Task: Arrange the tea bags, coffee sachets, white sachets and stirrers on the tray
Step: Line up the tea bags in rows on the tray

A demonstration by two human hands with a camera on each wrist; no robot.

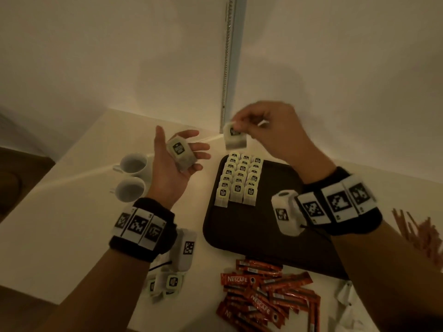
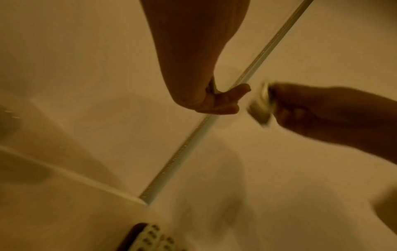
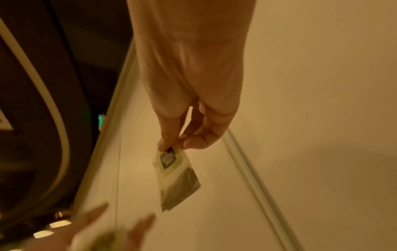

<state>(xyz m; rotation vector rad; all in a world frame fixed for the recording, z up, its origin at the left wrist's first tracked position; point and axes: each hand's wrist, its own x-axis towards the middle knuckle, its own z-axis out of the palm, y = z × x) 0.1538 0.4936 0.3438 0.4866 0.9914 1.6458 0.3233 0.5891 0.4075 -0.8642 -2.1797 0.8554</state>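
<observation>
While right hand (image 1: 268,130) pinches tea bag (image 1: 235,138), 2 cups (image 1: 133,174) left of tray (image 1: 271,226)

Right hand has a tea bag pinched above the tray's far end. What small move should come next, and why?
Probably lower the right hand and set its tea bag at the far end of the tea bag rows on the tray. The bag hangs just beyond those three rows, and the left hand lies open with more tea bags on its palm.
</observation>
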